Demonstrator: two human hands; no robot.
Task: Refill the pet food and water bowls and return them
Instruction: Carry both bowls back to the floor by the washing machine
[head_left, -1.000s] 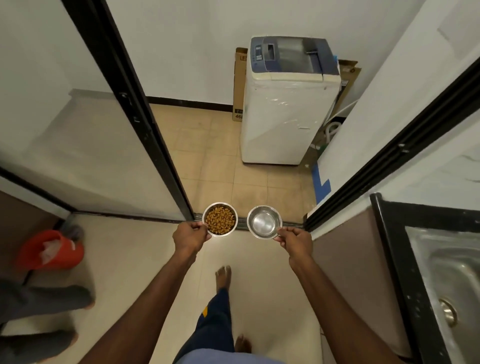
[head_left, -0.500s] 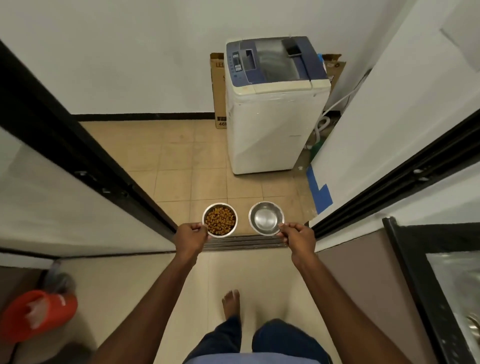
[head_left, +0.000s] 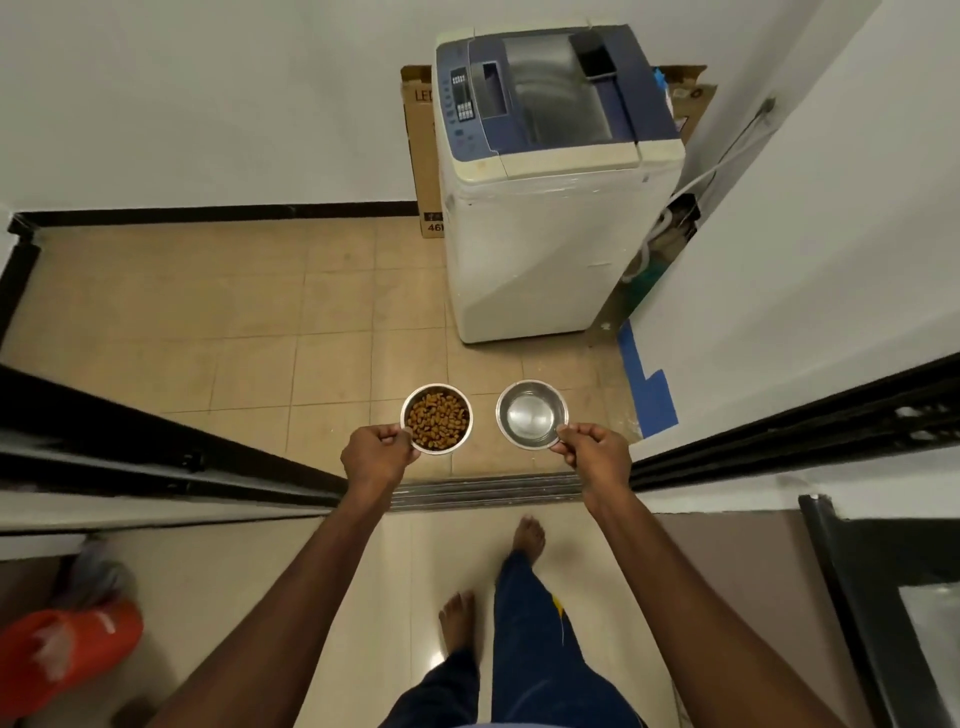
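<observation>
My left hand (head_left: 375, 454) grips the near rim of a steel food bowl (head_left: 437, 419) filled with brown kibble. My right hand (head_left: 595, 451) pinches the near rim of a second steel bowl (head_left: 532, 413), the water bowl, which looks shiny inside; I cannot tell the water level. Both bowls are held level in the air, side by side, above the tan tiled floor just past a metal door track (head_left: 488, 492).
A white top-loading washing machine (head_left: 550, 197) stands ahead on the right, with a cardboard box (head_left: 423, 156) behind it. Black sliding door frames (head_left: 171, 457) flank the doorway on both sides. A red bin (head_left: 57, 649) sits low left. My bare feet are on the pale floor.
I have stepped closer to the doorway; the washing machine and tiled floor now look nearer. Both bowls stay in my hands, held the same way.
</observation>
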